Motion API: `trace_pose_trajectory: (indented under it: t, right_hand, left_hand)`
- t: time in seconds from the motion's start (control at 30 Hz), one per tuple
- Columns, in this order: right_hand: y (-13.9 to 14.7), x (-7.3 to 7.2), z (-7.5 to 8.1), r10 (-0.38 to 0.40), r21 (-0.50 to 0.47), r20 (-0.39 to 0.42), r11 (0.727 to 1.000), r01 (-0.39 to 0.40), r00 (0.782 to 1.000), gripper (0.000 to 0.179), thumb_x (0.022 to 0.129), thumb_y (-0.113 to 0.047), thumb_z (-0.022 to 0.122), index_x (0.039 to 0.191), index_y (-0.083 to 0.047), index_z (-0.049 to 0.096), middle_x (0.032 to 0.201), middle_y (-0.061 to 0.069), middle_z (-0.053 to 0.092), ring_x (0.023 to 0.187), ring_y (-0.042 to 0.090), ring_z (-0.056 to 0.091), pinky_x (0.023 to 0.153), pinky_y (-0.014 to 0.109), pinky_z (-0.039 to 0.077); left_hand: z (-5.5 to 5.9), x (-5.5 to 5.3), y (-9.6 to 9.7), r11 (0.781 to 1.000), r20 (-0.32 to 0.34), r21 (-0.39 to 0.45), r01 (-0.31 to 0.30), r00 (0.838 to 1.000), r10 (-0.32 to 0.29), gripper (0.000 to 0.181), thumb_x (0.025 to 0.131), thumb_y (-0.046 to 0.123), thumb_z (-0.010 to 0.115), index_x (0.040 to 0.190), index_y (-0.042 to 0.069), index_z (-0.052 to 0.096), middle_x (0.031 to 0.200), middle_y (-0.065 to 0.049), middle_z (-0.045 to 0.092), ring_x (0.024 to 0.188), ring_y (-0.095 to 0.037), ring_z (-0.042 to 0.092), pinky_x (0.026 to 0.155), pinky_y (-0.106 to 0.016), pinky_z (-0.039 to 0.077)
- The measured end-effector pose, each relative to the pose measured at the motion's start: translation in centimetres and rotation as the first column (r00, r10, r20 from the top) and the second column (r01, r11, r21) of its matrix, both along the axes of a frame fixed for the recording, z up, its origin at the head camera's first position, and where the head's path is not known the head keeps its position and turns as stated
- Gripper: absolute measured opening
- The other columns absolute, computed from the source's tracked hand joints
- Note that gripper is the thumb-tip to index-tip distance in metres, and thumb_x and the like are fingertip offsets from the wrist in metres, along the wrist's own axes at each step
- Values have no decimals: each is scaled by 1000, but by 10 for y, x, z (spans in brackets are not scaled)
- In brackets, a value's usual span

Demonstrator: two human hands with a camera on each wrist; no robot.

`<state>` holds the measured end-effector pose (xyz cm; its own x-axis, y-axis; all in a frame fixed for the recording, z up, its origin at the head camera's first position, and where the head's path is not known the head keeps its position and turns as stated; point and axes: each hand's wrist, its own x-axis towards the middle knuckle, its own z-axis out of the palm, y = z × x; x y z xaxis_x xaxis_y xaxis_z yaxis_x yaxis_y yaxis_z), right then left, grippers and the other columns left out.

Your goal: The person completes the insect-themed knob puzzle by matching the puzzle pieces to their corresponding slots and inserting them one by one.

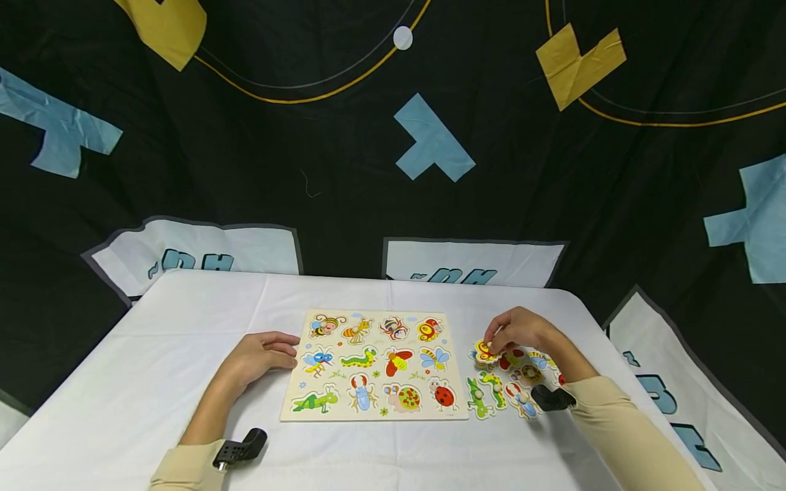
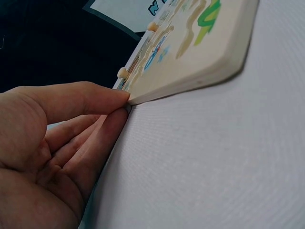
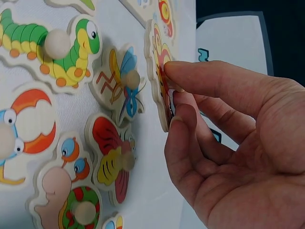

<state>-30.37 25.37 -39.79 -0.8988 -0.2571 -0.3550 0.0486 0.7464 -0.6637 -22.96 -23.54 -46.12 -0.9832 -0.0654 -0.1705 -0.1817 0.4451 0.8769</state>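
Beige sleeves nearest; left hand, fingers extended, touches puzzle board; right hand pinches a butterfly-like piece. Two knobs suggest pieces seated; loose pieces remain right.

On the desk, loose pieces lie right of the puzzle board; a backdrop hangs behind it.

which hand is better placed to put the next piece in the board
Probably the right hand: it pinches a puzzle piece near the loose pieces, while the left hand touches the left edge of the board.
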Motion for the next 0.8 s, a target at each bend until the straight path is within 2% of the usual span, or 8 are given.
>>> trace_pose_trajectory:
  t: [0.27, 0.8]
  right_hand:
    - [-9, -4, -1, -11, -14, -9, 1000, 11, 1000, 18, 76, -11, 80, 93, -5, 75, 84, 2, 71, 72, 18, 56, 69, 34, 47]
    - [-30, -13, -6, -41, -8, -78, 999, 41, 996, 15, 76, -11, 82, 89, -8, 76, 89, 3, 74, 81, 19, 60, 75, 34, 52]
  left_hand:
    - [0, 0, 0, 1000, -5, 14, 4, 1000, -4, 52, 75, 8, 82, 124, 1, 68, 95, -5, 76, 85, -12, 67, 74, -25, 51]
    - [0, 0, 0, 1000, -5, 15, 3, 1000, -3, 52, 76, 8, 82, 125, 0, 68, 96, -5, 76, 85, -12, 66, 74, -25, 51]
